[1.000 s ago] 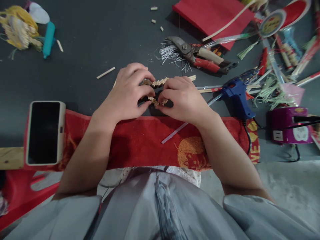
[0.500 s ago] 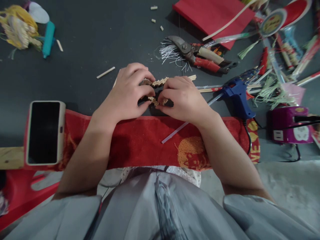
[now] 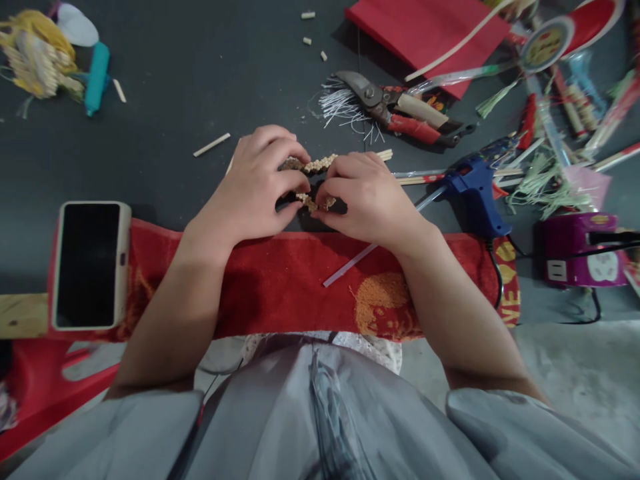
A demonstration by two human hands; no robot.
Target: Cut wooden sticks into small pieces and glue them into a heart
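Note:
Between my hands, on the dark table, is a ring-like piece made of many short pale sticks (image 3: 321, 163), with a dark gap in its middle. My left hand (image 3: 263, 180) curls over its left side, fingers and thumb closed on it. My right hand (image 3: 363, 193) grips the right side, thumb and fingertips pinching the near edge. Much of the piece is hidden under my fingers. Pale thin sticks (image 3: 385, 155) poke out behind my right hand. A blue glue gun (image 3: 477, 190) lies right of my right hand, and a clear glue stick (image 3: 350, 265) runs beneath my right wrist.
A red towel (image 3: 290, 287) lines the table's near edge, with a phone-like device (image 3: 87, 265) on its left end. Pruning shears (image 3: 395, 110), red paper (image 3: 425, 33), a tape roll (image 3: 547, 45) and a purple power socket block (image 3: 577, 250) lie rightward. A teal tube (image 3: 97, 79) lies far left.

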